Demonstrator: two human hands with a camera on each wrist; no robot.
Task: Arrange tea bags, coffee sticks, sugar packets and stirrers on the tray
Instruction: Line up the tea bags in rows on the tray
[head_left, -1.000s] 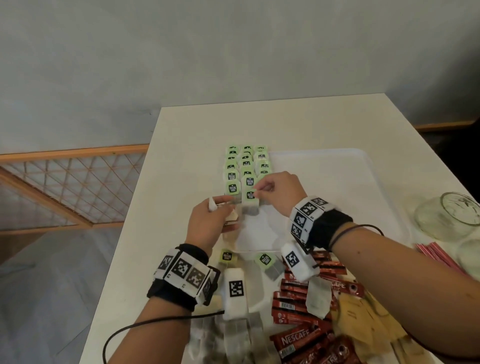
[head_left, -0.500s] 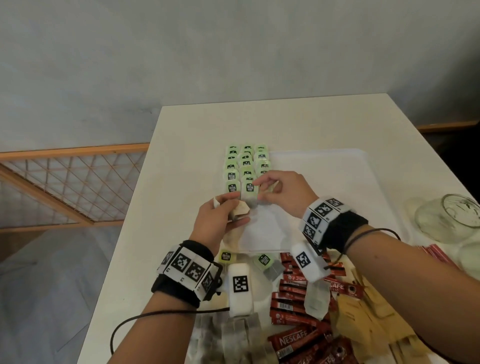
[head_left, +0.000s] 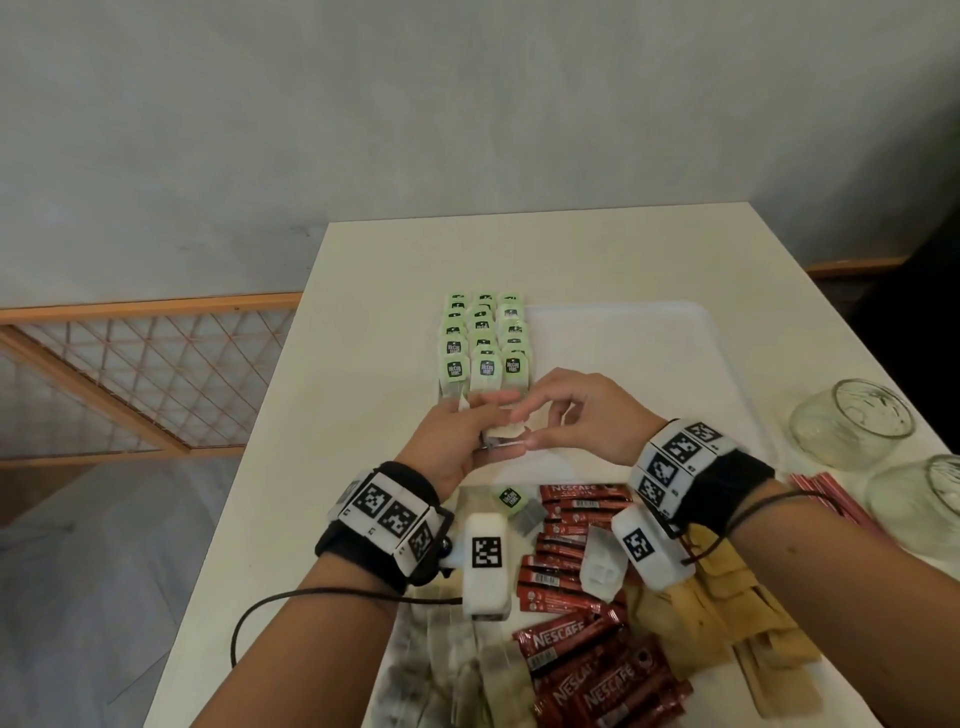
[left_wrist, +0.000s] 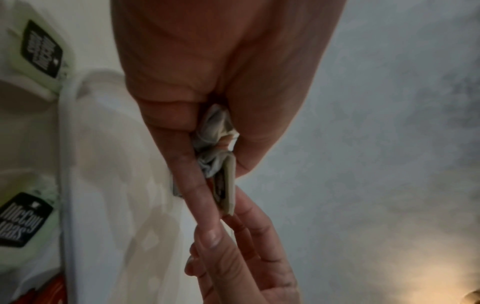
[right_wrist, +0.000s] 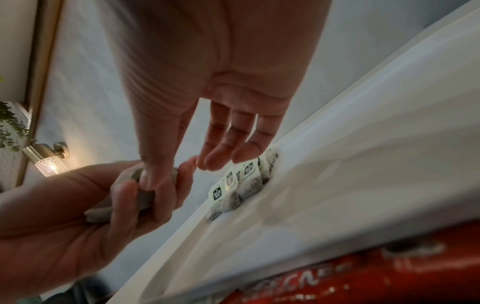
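Observation:
Green-tagged tea bags (head_left: 484, 343) lie in three neat columns at the left end of the white tray (head_left: 639, 358). Just in front of them my left hand (head_left: 480, 434) grips a small stack of tea bags (head_left: 503, 434) between thumb and fingers. My right hand (head_left: 525, 428) meets it from the right, thumb and forefinger pinching the top bag of that stack. The left wrist view shows the crumpled bags (left_wrist: 217, 144) and a tag (left_wrist: 228, 189) in the grip, with the right fingers (left_wrist: 233, 253) below. In the right wrist view the thumb presses on the stack (right_wrist: 144, 186), beside the rows (right_wrist: 242, 181).
Red coffee sticks (head_left: 571, 540), brown sugar packets (head_left: 727, 618) and loose tea bags (head_left: 467, 680) are heaped at the table's near edge. Red stirrers (head_left: 831, 499) and two glass jars (head_left: 852, 421) sit at the right. The table's left edge is close to my left arm.
My right hand has left the front of the tea bag rows and come back to the stack in my left hand, where it now pinches a bag.

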